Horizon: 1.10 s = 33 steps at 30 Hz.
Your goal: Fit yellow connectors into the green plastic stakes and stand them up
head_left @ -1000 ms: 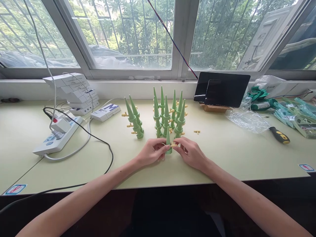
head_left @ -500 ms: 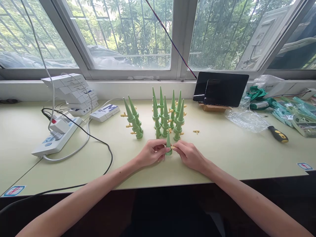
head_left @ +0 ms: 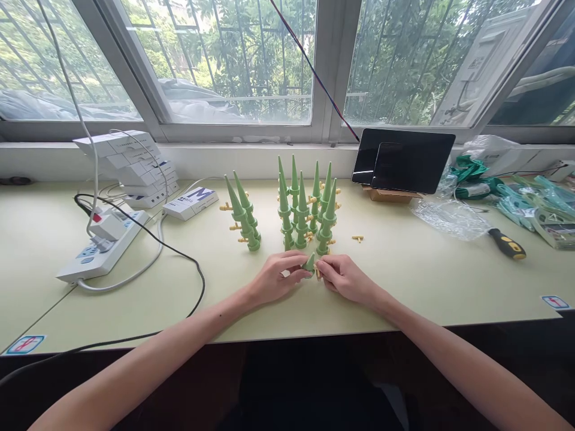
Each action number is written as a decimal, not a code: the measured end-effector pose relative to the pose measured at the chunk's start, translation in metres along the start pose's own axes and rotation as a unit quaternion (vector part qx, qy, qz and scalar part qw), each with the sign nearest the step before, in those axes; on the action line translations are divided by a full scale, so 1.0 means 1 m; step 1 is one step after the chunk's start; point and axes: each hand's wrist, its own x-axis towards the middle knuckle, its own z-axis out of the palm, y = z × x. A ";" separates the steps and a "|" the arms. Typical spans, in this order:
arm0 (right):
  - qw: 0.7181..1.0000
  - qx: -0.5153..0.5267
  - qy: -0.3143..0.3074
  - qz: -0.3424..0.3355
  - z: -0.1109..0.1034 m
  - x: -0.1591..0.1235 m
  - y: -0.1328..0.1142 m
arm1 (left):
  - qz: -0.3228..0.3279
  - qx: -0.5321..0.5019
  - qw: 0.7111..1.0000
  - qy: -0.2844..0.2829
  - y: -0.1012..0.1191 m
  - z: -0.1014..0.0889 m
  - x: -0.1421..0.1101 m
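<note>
My left hand (head_left: 279,276) is closed around a small green plant watering spike (head_left: 310,262), its tip tilted compared with the upright ones. Just to the right, my right hand (head_left: 345,278) pinches a small yellow valve (head_left: 318,272) close against the spike; whether the two touch I cannot tell. Behind my hands stand stacked green watering spikes (head_left: 302,206) with yellow valves sticking out of their sides. Another stacked group of spikes (head_left: 246,215) is to the left. A loose yellow T-shaped valve (head_left: 357,238) lies on the table to the right.
On the left are a white power strip (head_left: 105,245), a black cable (head_left: 197,269) and white boxes (head_left: 139,164). A black tablet (head_left: 413,161) leans on a cardboard stand at the back. Clear plastic wrap (head_left: 449,218) and a screwdriver (head_left: 507,243) lie on the right.
The spike in my left hand has tipped from upright and now appears shorter. My right hand has shifted slightly right, and the yellow valve in it now points downward.
</note>
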 end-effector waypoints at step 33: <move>0.946 -0.219 0.075 -0.226 -0.002 -0.003 0.021 | -0.149 -0.231 0.961 -0.037 -0.007 0.001 -0.002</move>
